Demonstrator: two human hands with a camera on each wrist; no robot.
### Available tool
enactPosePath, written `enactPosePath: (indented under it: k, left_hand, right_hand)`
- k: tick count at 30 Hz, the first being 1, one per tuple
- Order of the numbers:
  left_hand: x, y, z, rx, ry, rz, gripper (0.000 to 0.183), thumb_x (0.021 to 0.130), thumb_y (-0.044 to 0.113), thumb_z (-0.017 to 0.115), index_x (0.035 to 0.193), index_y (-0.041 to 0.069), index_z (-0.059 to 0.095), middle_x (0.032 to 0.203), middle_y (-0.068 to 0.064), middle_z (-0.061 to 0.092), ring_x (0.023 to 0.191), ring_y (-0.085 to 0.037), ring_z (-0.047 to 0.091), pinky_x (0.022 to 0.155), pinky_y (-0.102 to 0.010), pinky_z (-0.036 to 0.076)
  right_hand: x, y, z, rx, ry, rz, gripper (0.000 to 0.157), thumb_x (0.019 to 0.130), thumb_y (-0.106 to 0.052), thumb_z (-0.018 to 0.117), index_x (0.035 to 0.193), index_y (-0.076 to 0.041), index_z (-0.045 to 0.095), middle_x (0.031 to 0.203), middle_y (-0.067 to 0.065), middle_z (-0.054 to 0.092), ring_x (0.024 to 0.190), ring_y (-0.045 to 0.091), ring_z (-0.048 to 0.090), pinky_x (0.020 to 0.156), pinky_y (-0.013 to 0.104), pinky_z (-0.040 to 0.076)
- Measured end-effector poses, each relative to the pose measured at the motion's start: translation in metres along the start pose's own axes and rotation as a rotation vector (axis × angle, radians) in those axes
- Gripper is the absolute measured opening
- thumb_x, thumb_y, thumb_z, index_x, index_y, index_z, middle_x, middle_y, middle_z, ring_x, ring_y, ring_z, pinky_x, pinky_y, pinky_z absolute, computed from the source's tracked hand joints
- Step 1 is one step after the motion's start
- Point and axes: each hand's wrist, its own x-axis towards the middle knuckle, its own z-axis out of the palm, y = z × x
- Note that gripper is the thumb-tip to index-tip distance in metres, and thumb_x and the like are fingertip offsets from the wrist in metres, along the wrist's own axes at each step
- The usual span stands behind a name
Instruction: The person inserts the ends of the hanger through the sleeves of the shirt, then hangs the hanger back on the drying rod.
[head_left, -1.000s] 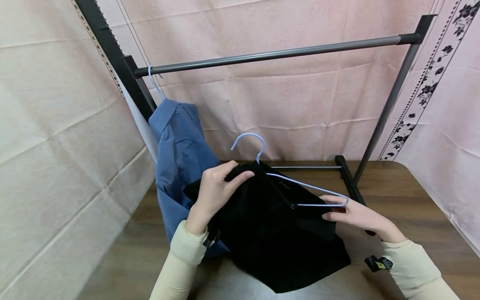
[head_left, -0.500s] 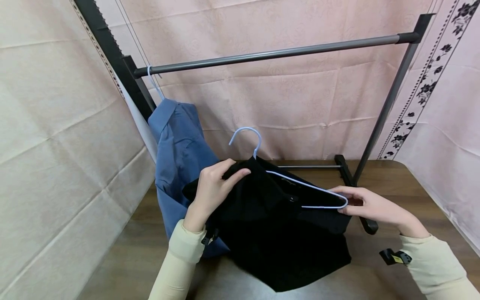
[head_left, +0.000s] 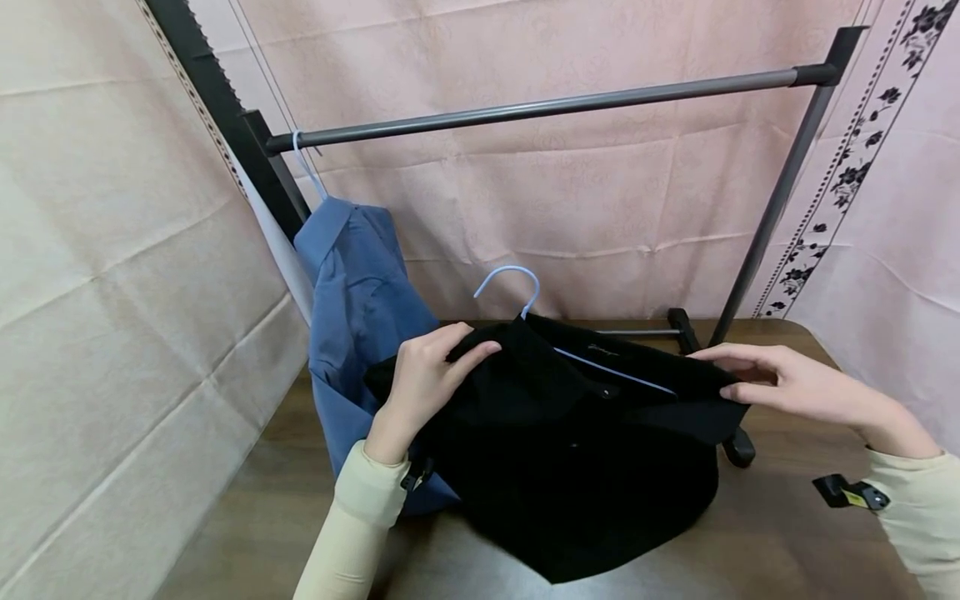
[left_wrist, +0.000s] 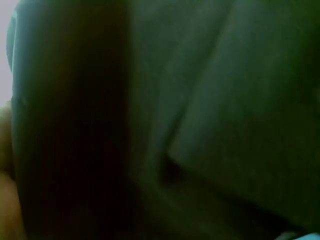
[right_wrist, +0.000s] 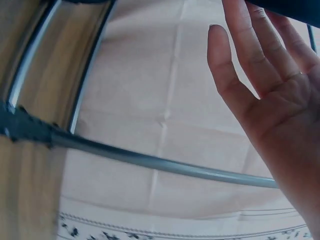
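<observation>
A black shirt with a small button and a neck label lies spread across the middle of the head view. Its light blue hanger shows a hook above the collar and one thin arm inside the neck opening. My left hand pinches the cloth left of the collar. At the opposite side, my right hand holds the shirt's edge between thumb and fingers, beyond the visible end of the hanger arm. Dark cloth fills the left wrist view. In the right wrist view, the fingertips reach a dark edge of cloth.
A blue shirt hangs at the left end of the rack's grey rail. The rack's black foot stands on the wooden table at the right. Pink curtain cloth covers the back.
My right hand has moved right, drawing the shirt's edge over the hanger's right end, which was bare before. The hook shifted slightly. My left hand stays almost where it was.
</observation>
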Motion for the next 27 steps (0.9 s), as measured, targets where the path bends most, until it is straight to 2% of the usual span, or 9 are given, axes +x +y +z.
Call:
enactPosePath:
  k: [2,6,10,14,16,19,22,26,27]
  left_hand:
    - [0.0,0.0,0.0,0.002,-0.005,0.006,0.04,0.098,0.048,0.06,0.079,0.013,0.058,0.061,0.005,0.039,0.048,-0.006,0.03,0.046,-0.024,0.029]
    - [0.0,0.0,-0.001,0.004,-0.013,0.011,0.039,0.099,0.046,0.06,0.078,0.014,0.057,0.062,0.005,0.04,0.049,-0.006,0.031,0.046,-0.024,0.028]
    - [0.0,0.002,0.0,0.001,-0.016,0.007,0.036,0.099,0.044,0.061,0.079,0.014,0.059,0.062,0.004,0.042,0.049,-0.006,0.033,0.047,-0.025,0.03]
    - [-0.002,0.003,0.001,-0.001,-0.01,0.002,0.033,0.099,0.041,0.063,0.081,0.014,0.061,0.063,0.005,0.044,0.05,-0.006,0.035,0.048,-0.025,0.032]
    - [-0.002,0.004,0.001,0.001,-0.004,0.0,0.032,0.099,0.041,0.064,0.081,0.014,0.062,0.064,0.005,0.044,0.051,-0.006,0.035,0.048,-0.025,0.032]
    - [-0.002,0.005,0.002,0.001,0.007,-0.004,0.033,0.099,0.041,0.064,0.08,0.014,0.06,0.063,0.005,0.041,0.05,-0.007,0.034,0.048,-0.025,0.031]
    - [-0.001,0.007,0.005,0.007,0.015,-0.005,0.034,0.1,0.041,0.062,0.079,0.014,0.059,0.063,0.005,0.041,0.05,-0.007,0.034,0.048,-0.025,0.031]
    - [0.0,0.01,0.008,0.014,0.022,-0.002,0.037,0.101,0.043,0.059,0.078,0.014,0.059,0.062,0.005,0.041,0.05,-0.007,0.035,0.048,-0.024,0.03]
    - [0.0,0.011,0.009,0.014,0.023,-0.003,0.037,0.101,0.043,0.059,0.078,0.014,0.059,0.062,0.005,0.041,0.05,-0.007,0.035,0.048,-0.024,0.03]
  right_hand:
    - [0.0,-0.005,-0.007,-0.006,-0.019,-0.051,0.05,0.097,0.009,0.057,0.145,-0.006,0.052,0.139,-0.019,0.055,0.115,0.001,0.06,0.084,0.02,0.053]
    - [0.003,-0.015,-0.014,-0.098,-0.009,-0.092,0.052,0.096,0.008,0.06,0.145,-0.009,0.052,0.142,-0.014,0.055,0.119,-0.001,0.056,0.085,0.017,0.05]
    - [0.004,-0.022,-0.016,-0.169,0.024,-0.062,0.053,0.095,0.004,0.065,0.144,-0.013,0.055,0.135,-0.015,0.059,0.115,-0.003,0.056,0.081,0.015,0.048]
    - [0.004,-0.025,-0.014,-0.193,0.063,0.009,0.048,0.093,-0.001,0.069,0.139,-0.011,0.058,0.109,-0.016,0.067,0.092,-0.002,0.06,0.071,0.016,0.046]
    - [0.005,-0.026,-0.011,-0.211,0.099,0.038,0.047,0.092,-0.003,0.072,0.137,-0.006,0.059,0.104,-0.019,0.065,0.086,-0.001,0.059,0.07,0.015,0.044]
    - [0.01,-0.029,-0.007,-0.251,0.149,0.035,0.049,0.09,-0.005,0.074,0.136,-0.004,0.059,0.108,-0.019,0.063,0.085,-0.002,0.059,0.071,0.013,0.043]
    - [0.016,-0.035,-0.001,-0.267,0.187,0.012,0.05,0.09,-0.006,0.075,0.137,-0.007,0.06,0.118,-0.013,0.065,0.093,-0.002,0.063,0.075,0.012,0.044]
    - [0.025,-0.046,0.008,-0.281,0.208,-0.031,0.051,0.09,-0.008,0.075,0.139,-0.011,0.06,0.111,-0.002,0.071,0.09,-0.002,0.064,0.073,0.013,0.045]
    - [0.028,-0.049,0.01,-0.285,0.208,-0.044,0.052,0.09,-0.008,0.075,0.14,-0.012,0.059,0.105,-0.003,0.071,0.084,-0.003,0.062,0.07,0.014,0.044]
